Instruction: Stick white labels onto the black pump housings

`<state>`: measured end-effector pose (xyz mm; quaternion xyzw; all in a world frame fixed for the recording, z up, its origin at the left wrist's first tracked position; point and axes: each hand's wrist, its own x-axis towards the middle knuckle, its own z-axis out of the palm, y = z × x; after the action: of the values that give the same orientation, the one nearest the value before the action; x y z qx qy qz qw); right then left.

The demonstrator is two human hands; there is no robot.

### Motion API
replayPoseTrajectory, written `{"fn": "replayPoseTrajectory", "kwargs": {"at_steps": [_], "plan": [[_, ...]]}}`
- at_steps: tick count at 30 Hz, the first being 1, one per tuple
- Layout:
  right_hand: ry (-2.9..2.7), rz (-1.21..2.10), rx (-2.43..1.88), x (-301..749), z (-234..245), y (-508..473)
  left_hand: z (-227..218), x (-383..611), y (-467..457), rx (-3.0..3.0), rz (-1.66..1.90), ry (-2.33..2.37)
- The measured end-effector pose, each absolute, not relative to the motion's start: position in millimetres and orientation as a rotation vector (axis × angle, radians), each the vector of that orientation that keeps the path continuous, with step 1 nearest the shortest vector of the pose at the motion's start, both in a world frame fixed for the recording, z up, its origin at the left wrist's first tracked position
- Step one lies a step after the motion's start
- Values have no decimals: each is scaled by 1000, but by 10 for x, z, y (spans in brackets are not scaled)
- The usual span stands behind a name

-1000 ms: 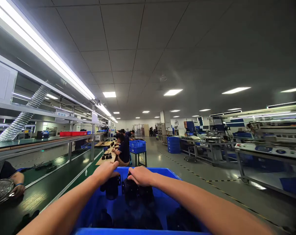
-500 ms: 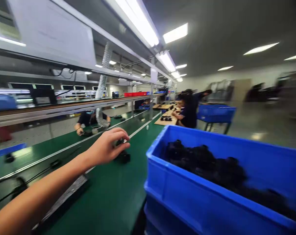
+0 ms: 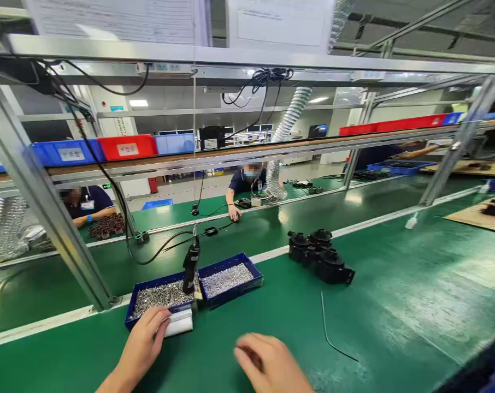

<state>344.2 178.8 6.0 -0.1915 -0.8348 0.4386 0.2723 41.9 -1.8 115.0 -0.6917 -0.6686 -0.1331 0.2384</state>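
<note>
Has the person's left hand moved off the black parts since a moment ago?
Yes. The left hand now rests near the blue screw tray on the green belt, left of the black round parts.

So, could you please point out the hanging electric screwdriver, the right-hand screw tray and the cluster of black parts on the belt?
electric screwdriver [image 3: 190, 266]: head view, middle of its black body.
right-hand screw tray [image 3: 247, 287]: head view, blue front wall.
black parts [image 3: 331, 267]: head view, top of the nearest part.

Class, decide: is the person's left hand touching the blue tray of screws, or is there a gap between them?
Touching. In the head view the left hand rests its fingertips on the near rim of the blue tray of screws, beside a white block.
</note>
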Motion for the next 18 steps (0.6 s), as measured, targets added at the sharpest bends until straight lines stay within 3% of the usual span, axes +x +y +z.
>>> {"fn": "replayPoseTrajectory", "kwargs": {"at_steps": [7,15,18], "plan": [[-2267,1366,-406,1787,147,1669,806,334,-181,-1939,-376,-1827],[-1688,2230,-321,1781,57,1541,886,616,-127,-1880,-925,-1996],[-1625,2186,-316,1861,61,1547,897,690,-120,-1738,-1070,-2210]]}}
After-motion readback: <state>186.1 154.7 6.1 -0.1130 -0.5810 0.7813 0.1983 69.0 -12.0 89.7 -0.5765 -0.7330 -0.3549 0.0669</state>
